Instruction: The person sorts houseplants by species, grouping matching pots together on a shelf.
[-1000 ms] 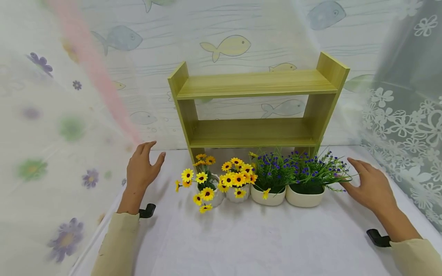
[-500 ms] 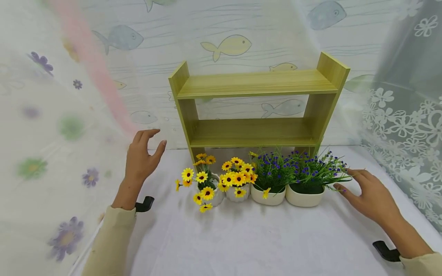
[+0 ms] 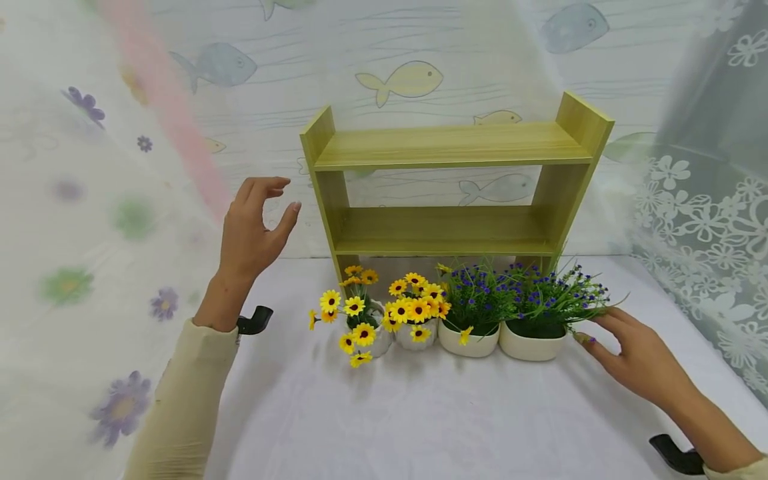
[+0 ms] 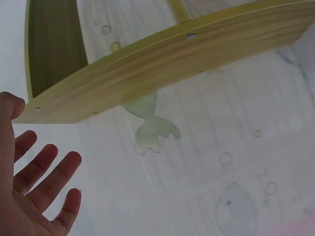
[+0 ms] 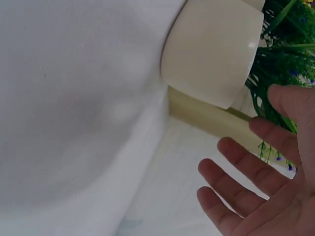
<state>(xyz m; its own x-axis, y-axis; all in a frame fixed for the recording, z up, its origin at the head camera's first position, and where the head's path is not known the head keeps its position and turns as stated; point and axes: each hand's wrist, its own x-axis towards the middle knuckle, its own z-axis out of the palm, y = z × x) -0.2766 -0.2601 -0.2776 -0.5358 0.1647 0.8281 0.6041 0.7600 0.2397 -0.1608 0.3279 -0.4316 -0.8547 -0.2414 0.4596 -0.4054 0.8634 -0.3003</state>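
A squat cream pot (image 3: 531, 345) holds dense green, blue-flowered sprigs.

A white cloth (image 3: 420, 427) covers the table, a wall (image 3: 468, 47) printed with pale fish stands behind a wooden two-tier shelf (image 3: 450, 143), with flowered sheer curtains (image 3: 66, 220) at both sides in soft, even light.

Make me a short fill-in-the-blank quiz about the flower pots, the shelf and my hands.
The wooden shelf has ____ empty boards.
The pots in the row before it number ____.
The right hand is nearest the pot with ____ flowers.
The left hand holds ____.

Missing words: two; four; purple; nothing
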